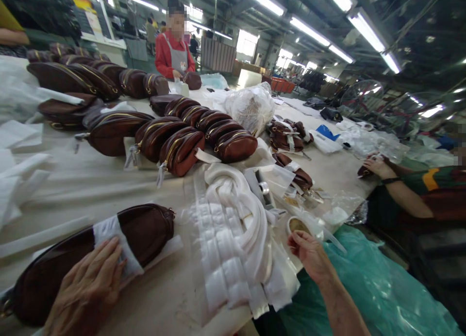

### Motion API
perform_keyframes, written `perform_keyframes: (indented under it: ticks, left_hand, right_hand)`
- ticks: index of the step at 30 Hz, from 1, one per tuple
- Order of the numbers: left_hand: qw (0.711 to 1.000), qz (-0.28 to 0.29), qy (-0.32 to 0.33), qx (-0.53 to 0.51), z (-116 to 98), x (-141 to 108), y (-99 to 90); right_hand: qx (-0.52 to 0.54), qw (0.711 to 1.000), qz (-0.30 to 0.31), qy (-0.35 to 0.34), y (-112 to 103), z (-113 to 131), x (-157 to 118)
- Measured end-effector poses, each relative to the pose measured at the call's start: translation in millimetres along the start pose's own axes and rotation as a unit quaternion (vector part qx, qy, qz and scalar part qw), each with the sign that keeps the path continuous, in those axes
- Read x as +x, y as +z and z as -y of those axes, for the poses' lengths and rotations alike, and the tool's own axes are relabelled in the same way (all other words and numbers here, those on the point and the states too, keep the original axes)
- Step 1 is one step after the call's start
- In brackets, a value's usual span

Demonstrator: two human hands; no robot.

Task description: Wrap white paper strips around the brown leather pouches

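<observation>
A dark brown leather bag [145, 234] lies on the table at the lower left, with a white wrapping strip [118, 248] across its middle. My left hand [91, 282] rests on this bag, fingers stretched out and their tips pressing the strip. At the table's right edge, my right hand [309, 251] is closed in a pinch against the near rim of a roll of tape [298, 225]. Whether the fingers grip the roll or just its loose end is hard to see. Between my hands lies a pile of white foam strips [225, 239].
Rows of brown zip bags [182, 149] stand farther back on the table [153, 195]. A metal tape dispenser [262, 185] sits behind the strips. Green plastic sheeting [374, 277] hangs at the right edge. Co-workers handle bags opposite [173, 54] and at the right [411, 195].
</observation>
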State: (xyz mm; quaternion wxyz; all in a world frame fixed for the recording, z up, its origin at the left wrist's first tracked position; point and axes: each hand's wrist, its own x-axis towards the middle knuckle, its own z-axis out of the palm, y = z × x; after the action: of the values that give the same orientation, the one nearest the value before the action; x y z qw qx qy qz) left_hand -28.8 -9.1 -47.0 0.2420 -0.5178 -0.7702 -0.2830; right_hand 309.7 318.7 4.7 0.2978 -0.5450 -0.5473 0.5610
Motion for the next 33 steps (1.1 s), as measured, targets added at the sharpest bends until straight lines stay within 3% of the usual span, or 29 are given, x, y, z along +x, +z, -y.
perform_keyframes:
  ticks: [4,9,11,14,17,21,26,29,33]
  left_hand:
    - [0.996,0.009,0.016,0.092,9.8,-4.4,3.2]
    - [0.992,0.004,0.017,0.124,7.7,-2.2,6.4]
    - [0.99,0.015,0.007,0.139,-0.7,0.5,2.5]
    - [0.988,0.043,-0.025,0.148,-15.0,3.9,-5.7]
    - [0.986,0.068,-0.043,0.148,-21.0,5.4,-8.2]
    - [0.981,0.094,-0.08,0.152,-21.1,3.1,-6.3]
    - [0.98,0.117,-0.093,0.132,-24.3,-1.0,-6.3]
    - [0.982,0.118,-0.094,0.118,-23.5,-1.6,-7.9]
    - [0.982,0.118,-0.088,0.119,-21.8,0.8,-11.0]
  right_hand:
    - [-0.07,0.997,-0.022,-0.02,10.9,-8.5,10.0]
    - [-0.218,0.969,-0.061,-0.099,-0.4,5.0,5.4]
    - [-0.325,0.928,-0.022,-0.183,-1.2,15.0,-4.8]
    - [-0.399,0.826,0.113,-0.382,21.1,38.6,-17.3]
    - [-0.356,0.711,0.28,-0.538,80.2,74.0,-27.2]
    - [-0.347,0.565,0.502,-0.555,192.7,118.5,-54.6]
    - [-0.406,0.396,0.595,-0.57,321.1,127.6,-73.5]
    - [-0.435,0.337,0.591,-0.59,369.9,120.2,-71.0]
    - [-0.458,0.317,0.59,-0.584,403.0,116.4,-69.5]
